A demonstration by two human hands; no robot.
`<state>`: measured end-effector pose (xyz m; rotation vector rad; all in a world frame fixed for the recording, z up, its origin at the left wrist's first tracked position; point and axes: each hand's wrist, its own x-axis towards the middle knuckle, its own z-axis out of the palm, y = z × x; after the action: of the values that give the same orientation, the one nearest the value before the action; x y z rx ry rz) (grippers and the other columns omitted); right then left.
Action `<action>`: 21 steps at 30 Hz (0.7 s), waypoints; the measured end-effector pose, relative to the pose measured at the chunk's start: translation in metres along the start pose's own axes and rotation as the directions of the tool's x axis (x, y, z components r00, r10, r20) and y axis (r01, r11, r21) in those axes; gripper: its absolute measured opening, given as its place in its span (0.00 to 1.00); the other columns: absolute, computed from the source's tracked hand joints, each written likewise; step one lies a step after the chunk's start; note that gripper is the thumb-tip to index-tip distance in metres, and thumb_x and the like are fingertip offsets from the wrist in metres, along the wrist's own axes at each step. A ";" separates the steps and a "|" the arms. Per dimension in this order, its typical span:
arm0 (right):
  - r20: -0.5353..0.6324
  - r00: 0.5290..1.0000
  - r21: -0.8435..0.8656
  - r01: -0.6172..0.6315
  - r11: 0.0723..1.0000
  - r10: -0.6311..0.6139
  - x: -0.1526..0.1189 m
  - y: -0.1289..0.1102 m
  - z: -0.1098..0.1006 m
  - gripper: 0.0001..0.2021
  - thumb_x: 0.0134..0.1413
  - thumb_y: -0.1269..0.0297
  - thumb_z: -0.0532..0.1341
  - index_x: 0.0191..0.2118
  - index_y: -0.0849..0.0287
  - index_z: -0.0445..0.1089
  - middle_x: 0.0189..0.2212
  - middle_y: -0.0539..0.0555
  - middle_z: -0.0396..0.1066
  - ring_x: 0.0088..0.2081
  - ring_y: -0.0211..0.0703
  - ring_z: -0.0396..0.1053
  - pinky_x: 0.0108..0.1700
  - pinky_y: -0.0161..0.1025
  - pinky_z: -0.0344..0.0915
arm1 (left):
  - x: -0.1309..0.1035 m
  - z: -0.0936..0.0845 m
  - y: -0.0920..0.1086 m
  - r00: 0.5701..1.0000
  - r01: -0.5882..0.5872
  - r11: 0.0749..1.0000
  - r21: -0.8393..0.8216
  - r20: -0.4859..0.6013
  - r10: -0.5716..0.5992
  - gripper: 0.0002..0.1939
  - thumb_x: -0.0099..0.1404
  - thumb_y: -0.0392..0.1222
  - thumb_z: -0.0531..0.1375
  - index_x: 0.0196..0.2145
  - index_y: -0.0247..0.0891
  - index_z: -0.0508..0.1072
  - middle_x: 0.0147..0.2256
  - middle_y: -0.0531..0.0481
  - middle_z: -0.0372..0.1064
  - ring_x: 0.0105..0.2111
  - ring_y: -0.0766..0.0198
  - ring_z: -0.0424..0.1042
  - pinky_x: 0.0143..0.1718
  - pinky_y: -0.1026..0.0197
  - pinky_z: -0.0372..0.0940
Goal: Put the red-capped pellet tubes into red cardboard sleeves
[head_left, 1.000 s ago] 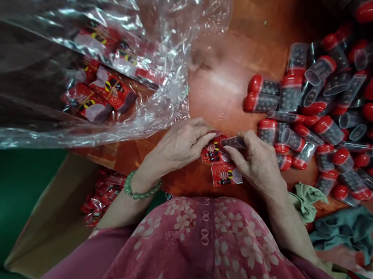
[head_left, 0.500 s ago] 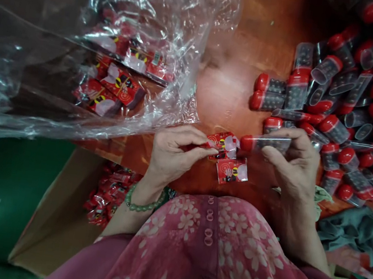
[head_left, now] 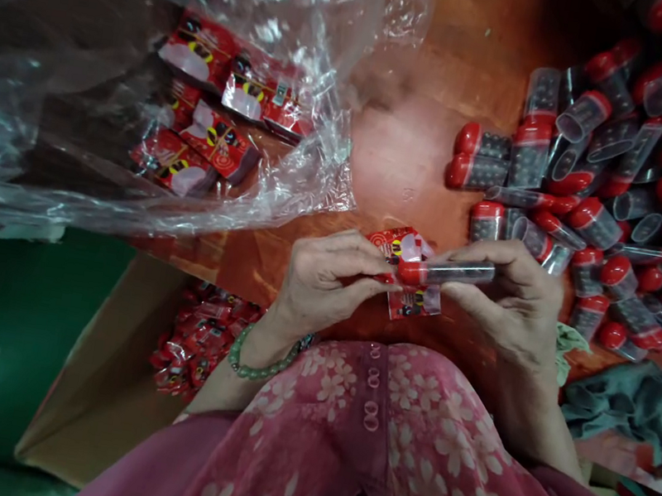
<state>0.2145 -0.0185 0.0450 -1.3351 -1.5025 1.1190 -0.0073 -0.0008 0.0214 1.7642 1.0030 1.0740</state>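
My left hand (head_left: 335, 278), a green bead bracelet at its wrist, is closed in a pinch on a small red packet (head_left: 387, 277), mostly hidden by the fingers. My right hand (head_left: 507, 305) grips a clear tube with a rounded red cap (head_left: 459, 272) between thumb and fingers. The tube lies nearly level, its red cap end pointing left and reaching the left fingertips. Whether the cap end is inside the held packet, I cannot tell. Just behind the cap lies a printed red packet (head_left: 393, 241); a second printed packet (head_left: 426, 303) shows below the tube.
Many red-capped clear tubes (head_left: 592, 222) are heaped on the orange-brown table (head_left: 390, 148) at right. At left, a clear plastic bag (head_left: 291, 183) holds several red packs (head_left: 222, 143). A cardboard box (head_left: 97, 379) with red packets stands below the table edge. A grey-green cloth (head_left: 624, 403) lies at right.
My right hand has brought the tube left and slightly down, so its red cap now meets the left fingertips. My left hand has shifted a little right and down.
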 end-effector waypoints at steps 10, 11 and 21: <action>0.061 0.998 -0.138 -0.014 0.990 0.023 0.003 -0.004 -0.018 0.08 0.55 0.61 0.70 0.42 0.48 0.76 0.34 0.48 0.78 0.32 0.42 0.76 0.33 0.40 0.72 | -0.002 0.005 -0.005 0.994 0.065 0.996 0.056 0.081 -0.070 0.05 0.62 0.41 0.68 0.30 0.38 0.80 0.29 0.51 0.79 0.29 0.69 0.76 0.32 0.66 0.70; 0.005 0.999 -0.112 -0.041 0.993 0.042 0.003 -0.004 -0.019 0.09 0.54 0.61 0.70 0.42 0.47 0.75 0.33 0.47 0.78 0.31 0.42 0.75 0.32 0.40 0.71 | -0.002 0.006 -0.006 0.995 0.071 0.997 0.040 0.070 -0.074 0.05 0.61 0.41 0.69 0.30 0.38 0.80 0.29 0.51 0.78 0.28 0.69 0.75 0.32 0.66 0.70; 0.203 0.979 -0.158 0.015 0.987 0.017 0.008 -0.009 -0.024 0.07 0.56 0.65 0.69 0.41 0.53 0.74 0.34 0.47 0.77 0.32 0.37 0.75 0.35 0.35 0.70 | 0.003 0.012 -0.016 0.995 0.007 0.998 -0.070 0.097 0.000 0.06 0.57 0.40 0.71 0.33 0.37 0.82 0.30 0.50 0.79 0.28 0.70 0.76 0.31 0.70 0.70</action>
<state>0.2344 -0.0086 0.0608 -1.3602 -1.7722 1.1862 0.0013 0.0042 0.0041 1.7400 0.8981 0.9996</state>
